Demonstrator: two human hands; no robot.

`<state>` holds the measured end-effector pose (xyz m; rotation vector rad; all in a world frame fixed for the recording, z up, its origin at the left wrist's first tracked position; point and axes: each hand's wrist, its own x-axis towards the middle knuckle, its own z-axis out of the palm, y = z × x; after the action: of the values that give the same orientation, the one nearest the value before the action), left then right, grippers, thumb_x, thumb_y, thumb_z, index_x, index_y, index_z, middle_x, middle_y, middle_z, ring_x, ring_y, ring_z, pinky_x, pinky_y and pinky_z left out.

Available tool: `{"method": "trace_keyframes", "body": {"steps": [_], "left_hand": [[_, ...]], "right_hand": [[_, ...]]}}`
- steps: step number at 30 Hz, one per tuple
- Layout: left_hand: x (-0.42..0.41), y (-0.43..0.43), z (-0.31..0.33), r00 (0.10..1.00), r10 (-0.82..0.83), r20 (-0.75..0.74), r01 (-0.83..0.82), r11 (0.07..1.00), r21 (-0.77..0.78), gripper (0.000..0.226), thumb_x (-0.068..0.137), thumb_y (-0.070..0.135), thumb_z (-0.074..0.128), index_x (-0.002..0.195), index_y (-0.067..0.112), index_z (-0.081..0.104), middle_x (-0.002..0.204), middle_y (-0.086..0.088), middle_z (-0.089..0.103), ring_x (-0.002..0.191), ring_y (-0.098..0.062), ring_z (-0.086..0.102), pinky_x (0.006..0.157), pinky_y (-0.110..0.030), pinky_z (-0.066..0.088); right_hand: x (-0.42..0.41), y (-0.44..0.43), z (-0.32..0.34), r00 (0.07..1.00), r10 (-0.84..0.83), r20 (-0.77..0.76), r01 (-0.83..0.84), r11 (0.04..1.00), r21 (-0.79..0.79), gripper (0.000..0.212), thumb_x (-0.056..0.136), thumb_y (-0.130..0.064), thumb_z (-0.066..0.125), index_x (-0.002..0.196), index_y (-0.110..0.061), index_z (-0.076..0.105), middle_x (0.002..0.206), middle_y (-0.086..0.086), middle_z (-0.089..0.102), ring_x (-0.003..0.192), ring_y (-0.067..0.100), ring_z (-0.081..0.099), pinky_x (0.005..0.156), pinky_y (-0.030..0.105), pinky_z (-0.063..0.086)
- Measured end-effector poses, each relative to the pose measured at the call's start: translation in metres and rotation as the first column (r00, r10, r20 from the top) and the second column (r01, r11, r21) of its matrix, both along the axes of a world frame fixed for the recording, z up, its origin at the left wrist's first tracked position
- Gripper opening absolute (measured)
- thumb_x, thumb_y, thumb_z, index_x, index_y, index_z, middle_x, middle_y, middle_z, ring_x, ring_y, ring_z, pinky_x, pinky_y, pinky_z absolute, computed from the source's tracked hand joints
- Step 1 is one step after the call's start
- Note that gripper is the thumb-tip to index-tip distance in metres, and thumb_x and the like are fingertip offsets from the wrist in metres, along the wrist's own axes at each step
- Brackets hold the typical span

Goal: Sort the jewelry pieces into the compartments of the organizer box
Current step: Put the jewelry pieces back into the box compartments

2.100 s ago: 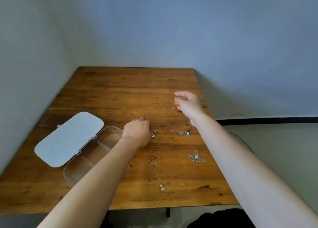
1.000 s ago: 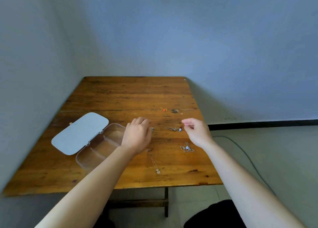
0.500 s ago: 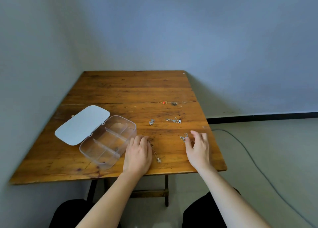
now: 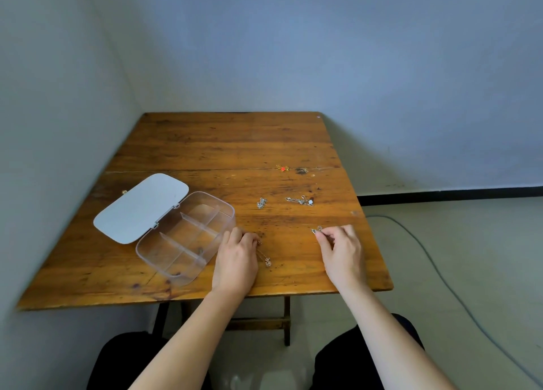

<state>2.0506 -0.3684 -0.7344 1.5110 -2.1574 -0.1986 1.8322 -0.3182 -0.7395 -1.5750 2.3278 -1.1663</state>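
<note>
The surface (image 4: 223,142) under my hands is varnished wood, glossy, with dark knots and scuffs. My organizer box (image 4: 188,239) is clear smooth plastic (its lid (image 4: 141,208) opaque, matt pale grey). The chains (image 4: 299,200) glint like thin silvery metal.

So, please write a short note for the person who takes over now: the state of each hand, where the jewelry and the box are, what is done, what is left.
Left hand: fingertips pinching one end of the thin chain necklace lying on the table.
Right hand: pinching a small silver piece at the table surface.
Organizer box: open, lid folded back, at the left; compartments look mostly empty, tiny dark specks unclear.
On the table: silver cluster, silver chain piece, red piece, dark piece.
Done: nothing clearly sorted. Left: all pieces.
</note>
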Motion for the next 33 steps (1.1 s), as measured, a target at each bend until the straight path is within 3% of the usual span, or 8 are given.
{"method": "trace_keyframes", "body": {"steps": [3,6,9,13,17,20,25,33], "left_hand": [[0.001,0.002,0.004,0.999,-0.02,-0.031,0.019,1.0,-0.004,0.017,0.099,0.012,0.053,0.108,0.009,0.067,0.103,-0.008,0.064,0.095,-0.023,0.054,0.083,-0.035,0.049],[0.005,0.002,0.012,0.97,0.036,-0.242,-0.014,0.996,0.091,0.015,0.103,0.018,0.046,0.108,0.015,0.059,0.101,-0.001,0.065,0.092,-0.017,0.061,0.077,-0.029,0.05],[0.01,0.003,0.031,0.814,0.109,-0.57,0.044,0.968,0.248,0.01,0.104,0.021,0.042,0.103,0.02,0.052,0.098,0.005,0.071,0.083,-0.013,0.069,0.074,-0.034,0.058],[0.02,0.0,0.069,0.569,0.135,-0.812,0.139,0.957,0.256,0.011,0.104,0.015,0.042,0.103,0.012,0.053,0.088,-0.007,0.073,0.079,-0.024,0.073,0.068,-0.037,0.06],[0.041,-0.012,0.113,0.438,0.149,-0.887,0.105,0.971,0.215,0.014,0.104,0.018,0.045,0.105,0.012,0.057,0.084,-0.005,0.073,0.077,-0.022,0.07,0.07,-0.032,0.059],[0.055,-0.026,0.146,0.305,0.19,-0.933,0.129,0.963,0.238,0.013,0.103,0.016,0.046,0.101,0.013,0.059,0.078,0.0,0.069,0.071,-0.016,0.066,0.066,-0.03,0.054],[0.075,-0.049,0.178,0.138,0.233,-0.963,0.114,0.962,0.249,0.016,0.102,0.008,0.045,0.094,0.014,0.058,0.076,0.0,0.063,0.068,-0.013,0.061,0.067,-0.029,0.05],[0.1,-0.071,0.185,0.083,0.231,-0.969,0.072,0.969,0.237,0.017,0.1,0.006,0.045,0.093,0.013,0.059,0.072,0.001,0.064,0.064,-0.012,0.06,0.062,-0.026,0.051]], "right_hand": [[0.001,0.0,0.001,1.0,0.023,-0.019,-0.023,1.0,0.002,0.013,0.093,-0.022,0.068,0.093,-0.009,0.07,0.094,0.005,0.058,0.085,0.024,0.058,0.069,0.03,0.047],[-0.002,-0.001,0.001,0.999,0.018,0.036,-0.018,1.0,0.001,0.013,0.095,-0.023,0.065,0.096,-0.01,0.068,0.095,0.001,0.057,0.088,0.02,0.056,0.07,0.023,0.041],[-0.004,-0.005,0.007,0.972,-0.011,0.235,0.017,1.0,-0.023,0.015,0.098,-0.03,0.06,0.102,-0.015,0.063,0.096,-0.005,0.061,0.09,0.015,0.057,0.071,0.013,0.04],[0.009,-0.024,0.029,0.838,-0.007,0.546,0.062,0.995,-0.082,0.018,0.101,-0.03,0.054,0.106,-0.014,0.061,0.094,-0.003,0.071,0.086,0.01,0.067,0.083,0.034,0.056],[0.041,-0.05,0.062,0.658,0.058,0.75,0.056,0.991,-0.126,0.014,0.102,-0.031,0.053,0.108,-0.02,0.059,0.092,-0.005,0.074,0.081,0.004,0.07,0.083,0.031,0.056],[0.066,-0.07,0.091,0.435,0.111,0.894,0.042,0.989,-0.143,0.015,0.101,-0.032,0.056,0.11,-0.021,0.058,0.094,-0.005,0.075,0.082,0.007,0.073,0.08,0.027,0.054],[0.106,-0.098,0.137,0.196,0.247,0.949,-0.065,0.969,-0.239,0.016,0.099,-0.029,0.06,0.11,-0.018,0.059,0.1,0.0,0.074,0.086,0.009,0.074,0.075,0.024,0.056],[0.161,-0.129,0.18,0.137,0.319,0.938,-0.182,0.939,-0.293,0.013,0.1,-0.027,0.058,0.109,-0.018,0.058,0.097,0.002,0.074,0.087,0.011,0.074,0.079,0.025,0.058]]}}
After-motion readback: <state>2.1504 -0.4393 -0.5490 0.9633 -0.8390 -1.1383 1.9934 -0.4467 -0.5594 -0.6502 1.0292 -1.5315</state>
